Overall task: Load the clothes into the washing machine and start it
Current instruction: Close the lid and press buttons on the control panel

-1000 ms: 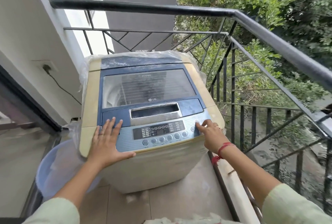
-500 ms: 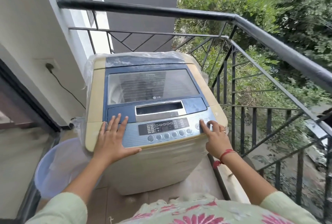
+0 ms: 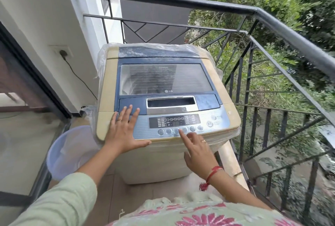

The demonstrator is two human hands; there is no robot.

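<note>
1. Our left hand [image 3: 123, 133] lies flat, fingers straight and slightly spread, on the near left corner of the washing machine [image 3: 154, 164]; the fingertips reach the blue lid frame and the thumb runs along the front edge.
2. Our right hand [image 3: 197, 155] points with a straight index finger [image 3: 181, 132] while the other fingers are folded in, holding nothing. Its tip touches the row of round buttons [image 3: 184, 129] under the display [image 3: 175, 120].
3. We wear a ring on each hand and a red thread [image 3: 212, 173] around the right wrist.
4. The machine stands on the balcony floor in front of us, in the corner by the black railing [image 3: 199, 5], with clear plastic wrap [image 3: 163, 47] over its back and sides.
5. Its lid [image 3: 165, 78] is down. Through the window we see only ribbed drum wall, and we cannot tell whether clothes lie inside.
6. A pale blue tub [image 3: 67, 153] sits on the floor just beside the machine's left side.
7. A dark cord hangs from the wall socket [image 3: 62, 52] down behind the machine.
</note>
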